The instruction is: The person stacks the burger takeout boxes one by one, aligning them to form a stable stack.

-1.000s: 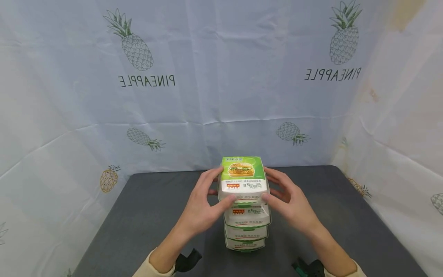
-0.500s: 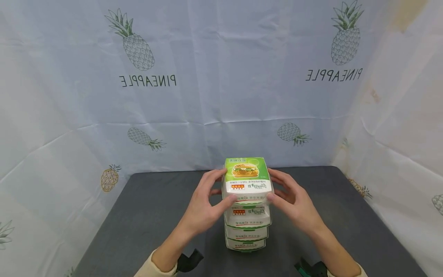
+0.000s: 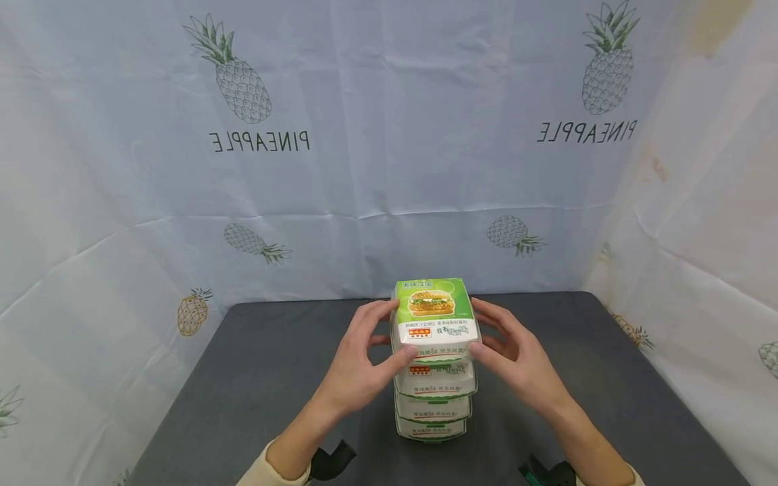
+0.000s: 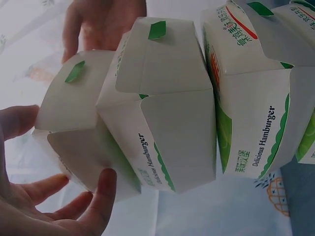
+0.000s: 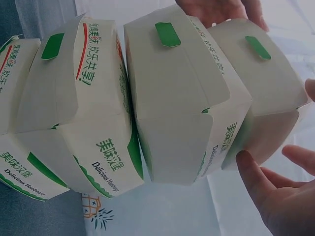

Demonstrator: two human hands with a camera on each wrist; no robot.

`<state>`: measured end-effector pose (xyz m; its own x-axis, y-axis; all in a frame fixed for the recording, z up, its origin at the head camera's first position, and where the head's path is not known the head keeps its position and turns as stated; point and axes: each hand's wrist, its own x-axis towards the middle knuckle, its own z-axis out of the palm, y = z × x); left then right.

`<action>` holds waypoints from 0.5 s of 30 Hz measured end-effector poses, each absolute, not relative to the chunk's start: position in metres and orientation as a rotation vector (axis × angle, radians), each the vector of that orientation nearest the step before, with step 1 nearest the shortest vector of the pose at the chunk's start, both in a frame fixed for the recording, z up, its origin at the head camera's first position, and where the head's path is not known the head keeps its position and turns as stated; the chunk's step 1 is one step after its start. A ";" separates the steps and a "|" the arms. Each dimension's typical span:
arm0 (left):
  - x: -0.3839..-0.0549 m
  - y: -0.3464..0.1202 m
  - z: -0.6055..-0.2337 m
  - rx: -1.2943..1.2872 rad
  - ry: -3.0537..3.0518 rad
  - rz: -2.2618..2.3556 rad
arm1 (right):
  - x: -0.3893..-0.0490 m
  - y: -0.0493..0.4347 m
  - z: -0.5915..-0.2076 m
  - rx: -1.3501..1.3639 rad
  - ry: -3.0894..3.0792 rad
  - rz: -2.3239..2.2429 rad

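Note:
A green and white paper burger box [image 3: 433, 322] with a burger picture sits at the top of an upright stack in the head view. My left hand [image 3: 358, 370] grips its left side, thumb on the front corner and fingers along the side. On the opposite side my right hand [image 3: 521, 366] holds it the same way. Below is another burger box [image 3: 435, 382], with more of the same kind underneath, slightly out of line. The wrist views show the stack sideways; there the held box [image 4: 74, 110] leans against its neighbour [image 4: 170, 64]. The backs of the boxes are hidden in the head view.
The stack stands on a dark grey table [image 3: 273, 378]. A pale curtain [image 3: 389, 135] printed with pineapples hangs behind the table and along both sides. Black straps [image 3: 331, 461] are round both wrists.
Both hands have shifted the top burger box slightly right, then lowered it a little onto the stack. The boxes beneath have kept their place.

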<state>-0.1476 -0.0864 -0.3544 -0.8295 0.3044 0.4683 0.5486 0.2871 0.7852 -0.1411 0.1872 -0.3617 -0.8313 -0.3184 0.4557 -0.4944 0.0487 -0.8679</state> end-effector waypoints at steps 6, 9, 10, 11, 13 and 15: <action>-0.146 -0.087 -0.354 -0.782 -2.329 -1.564 | -0.140 0.188 -0.362 0.837 -2.171 1.892; -0.146 -0.089 -0.354 -0.791 -2.319 -1.561 | -0.139 0.189 -0.361 0.824 -2.180 1.881; -0.145 -0.090 -0.354 -0.798 -2.312 -1.557 | -0.138 0.189 -0.361 0.815 -2.184 1.872; -0.145 -0.091 -0.353 -0.804 -2.309 -1.549 | -0.137 0.190 -0.361 0.808 -2.190 1.862; -0.145 -0.093 -0.353 -0.810 -2.304 -1.522 | -0.136 0.191 -0.361 0.794 -2.194 1.839; -0.145 -0.097 -0.354 -0.811 -2.297 -1.482 | -0.136 0.193 -0.361 0.782 -2.196 1.809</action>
<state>-0.1453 -0.0973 -0.3535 -0.7998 0.2999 0.5200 0.5974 0.3123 0.7386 -0.1358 0.1934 -0.3612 -0.8427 -0.2750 0.4628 -0.5069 0.1159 -0.8542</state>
